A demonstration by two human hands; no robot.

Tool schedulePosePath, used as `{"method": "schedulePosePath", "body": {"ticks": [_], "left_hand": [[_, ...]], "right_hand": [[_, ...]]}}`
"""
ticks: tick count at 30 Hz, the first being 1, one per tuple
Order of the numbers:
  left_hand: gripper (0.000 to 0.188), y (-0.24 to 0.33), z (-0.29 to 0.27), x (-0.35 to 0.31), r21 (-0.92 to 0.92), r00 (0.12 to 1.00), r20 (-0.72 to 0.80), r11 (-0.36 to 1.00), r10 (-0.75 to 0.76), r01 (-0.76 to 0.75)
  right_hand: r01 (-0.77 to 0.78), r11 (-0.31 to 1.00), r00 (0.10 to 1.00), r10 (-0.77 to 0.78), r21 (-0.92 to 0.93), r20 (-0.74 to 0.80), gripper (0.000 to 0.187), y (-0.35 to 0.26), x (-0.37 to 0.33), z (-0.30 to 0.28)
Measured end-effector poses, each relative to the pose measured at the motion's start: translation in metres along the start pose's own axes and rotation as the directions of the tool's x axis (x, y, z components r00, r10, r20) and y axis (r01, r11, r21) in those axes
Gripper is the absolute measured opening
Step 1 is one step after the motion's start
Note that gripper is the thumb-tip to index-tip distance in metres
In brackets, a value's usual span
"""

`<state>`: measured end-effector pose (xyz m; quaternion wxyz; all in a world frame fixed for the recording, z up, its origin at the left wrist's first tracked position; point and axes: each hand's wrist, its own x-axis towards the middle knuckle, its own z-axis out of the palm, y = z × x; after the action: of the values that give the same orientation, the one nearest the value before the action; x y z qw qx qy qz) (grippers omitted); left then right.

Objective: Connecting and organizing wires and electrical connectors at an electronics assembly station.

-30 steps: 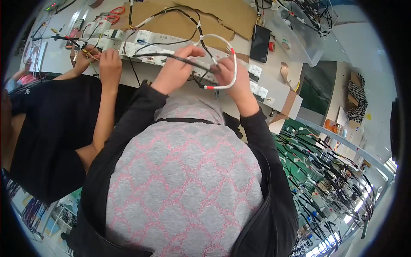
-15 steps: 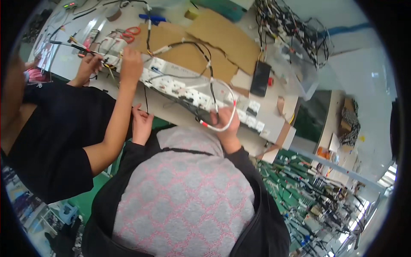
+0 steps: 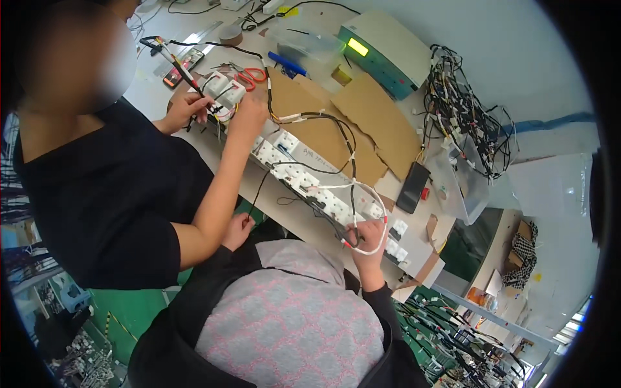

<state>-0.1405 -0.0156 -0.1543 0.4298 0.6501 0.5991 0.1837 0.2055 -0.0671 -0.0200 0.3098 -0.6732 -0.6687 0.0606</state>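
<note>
A wiring harness of black and white sleeved cables point(image 3: 353, 169) runs over a long strip set with white plastic connector blocks point(image 3: 309, 183). At the strip's right part, my right hand point(image 3: 367, 237) is closed on the harness, and a white cable loop with red marks point(image 3: 386, 223) curves around it. By the table's near edge my left hand point(image 3: 238, 231) pinches the lower end of a thin black wire point(image 3: 260, 191) hanging down from the strip. To my left, a co-worker's two hands point(image 3: 187, 111) work on wires beside white blocks at the strip's left end.
Behind the strip lie torn cardboard sheets point(image 3: 369, 116), red-handled scissors point(image 3: 251, 77) and a black phone-like slab point(image 3: 413, 187). Farther back stands a box-shaped instrument with a lit display point(image 3: 381, 55). A tangled wire bundle point(image 3: 466, 110) hangs over a clear plastic bin point(image 3: 467, 194) at right.
The whole view has shifted, so the table appears lower and farther right, and the instrument has come into sight. Both my hands keep their holds. The co-worker's head now shows more.
</note>
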Motion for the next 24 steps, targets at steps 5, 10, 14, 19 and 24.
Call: {"method": "schedulePosePath", "body": {"ticks": [5,10,14,19,24], "left_hand": [[0.021,-0.080,0.019,-0.019,-0.049,0.994,0.080,0.996,-0.069,0.073],[0.025,-0.099,0.023,-0.023,0.196,0.986,0.051,0.967,0.156,-0.163],[0.021,0.002,-0.012,-0.017,-0.102,0.965,0.224,0.988,0.137,-0.117],[0.018,0.135,-0.032,0.009,-0.449,0.739,0.410,0.824,0.535,-0.347],[0.024,0.221,0.002,0.005,-0.674,0.619,0.421,0.685,0.663,-0.276]], "right_hand": [[0.065,0.996,0.993,-0.058,-0.057,0.107,0.017,0.009,0.016,-0.005],[0.157,0.981,0.956,-0.122,-0.113,0.266,0.019,0.003,0.031,-0.013],[0.061,0.994,0.950,-0.028,-0.095,0.311,0.018,0.003,0.051,-0.016],[-0.172,0.979,0.848,0.203,-0.107,0.490,0.025,0.018,0.063,-0.007],[-0.152,0.980,0.861,0.194,-0.127,0.470,0.048,0.029,0.060,-0.015]]}}
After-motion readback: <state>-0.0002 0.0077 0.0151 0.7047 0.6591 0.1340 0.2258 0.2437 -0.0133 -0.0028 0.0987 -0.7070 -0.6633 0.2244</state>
